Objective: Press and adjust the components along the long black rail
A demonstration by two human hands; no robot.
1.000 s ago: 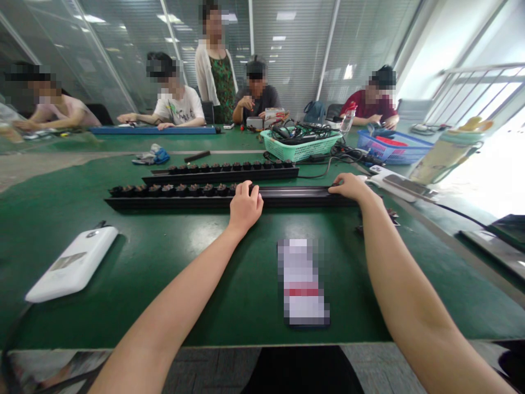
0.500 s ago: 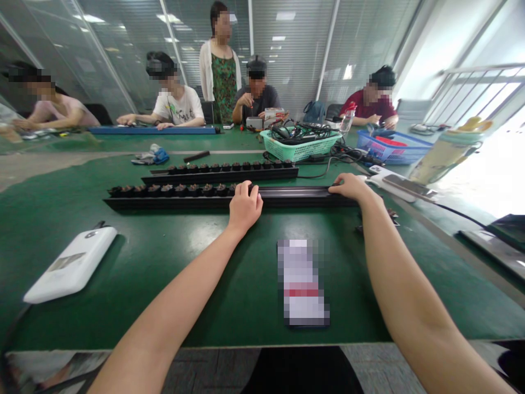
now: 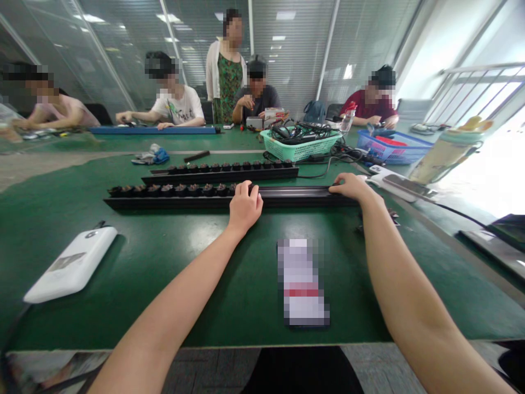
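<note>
- A white flat device (image 3: 70, 265) is lying on the left of the green desk (image 3: 172, 262).
- A black rail (image 3: 295, 197) is lying crosswise ahead, carrying small dark cups (image 3: 176, 190) along its left half.
- The left hand (image 3: 245, 206) is closing over the rail beside the last cup.
- A blurred rectangular object (image 3: 302, 282) is lying nearer the person.
- The right hand (image 3: 356, 187) is gripping the rail's right end, fingers curled over its edge.

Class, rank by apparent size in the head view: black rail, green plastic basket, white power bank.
Largest: the black rail. The green plastic basket and white power bank look alike; the power bank's nearer, so unranked.
</note>
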